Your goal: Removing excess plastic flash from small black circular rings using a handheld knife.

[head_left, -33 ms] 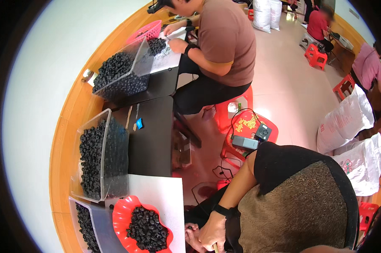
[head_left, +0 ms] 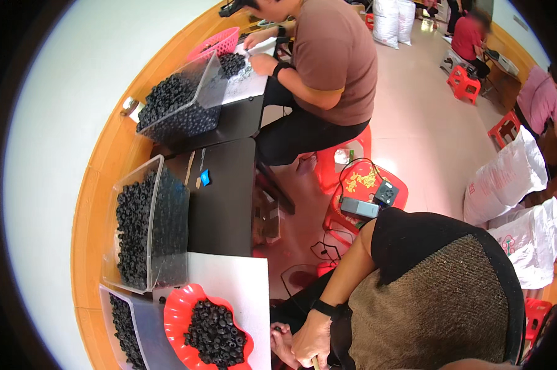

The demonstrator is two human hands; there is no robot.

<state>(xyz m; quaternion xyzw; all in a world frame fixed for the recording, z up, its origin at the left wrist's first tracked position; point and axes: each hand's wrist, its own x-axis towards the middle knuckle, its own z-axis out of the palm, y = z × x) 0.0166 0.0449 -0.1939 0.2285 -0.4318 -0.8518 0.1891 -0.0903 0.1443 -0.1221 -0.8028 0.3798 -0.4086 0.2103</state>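
Observation:
Low in the head view, my right hand point(head_left: 309, 346), with a black band at the wrist, is closed around a light wooden stick-like handle point(head_left: 316, 362); its far end is cut off by the frame. Just left of it, my left hand point(head_left: 283, 345) shows only partly, fingers curled around a small dark piece point(head_left: 276, 330), mostly covered. Both hands are over my lap, beside the white board point(head_left: 251, 290). Nearest to them on the board stands a red scalloped bowl point(head_left: 175, 314) heaped with small black ring-like pieces point(head_left: 215, 336).
Clear plastic bins point(head_left: 167, 246) of black pieces line the dark table point(head_left: 220, 203), where a blue packet point(head_left: 205, 177) lies. Ahead, a co-worker point(head_left: 334, 55) handles similar pieces beside a pink basket point(head_left: 222, 42). Devices with cables rest on a red stool point(head_left: 392, 182); white sacks point(head_left: 507, 176) stand right.
The view has shifted very slightly. My hands keep nearly the same pose, and the left fingers have moved a little. The co-worker's hands have barely moved.

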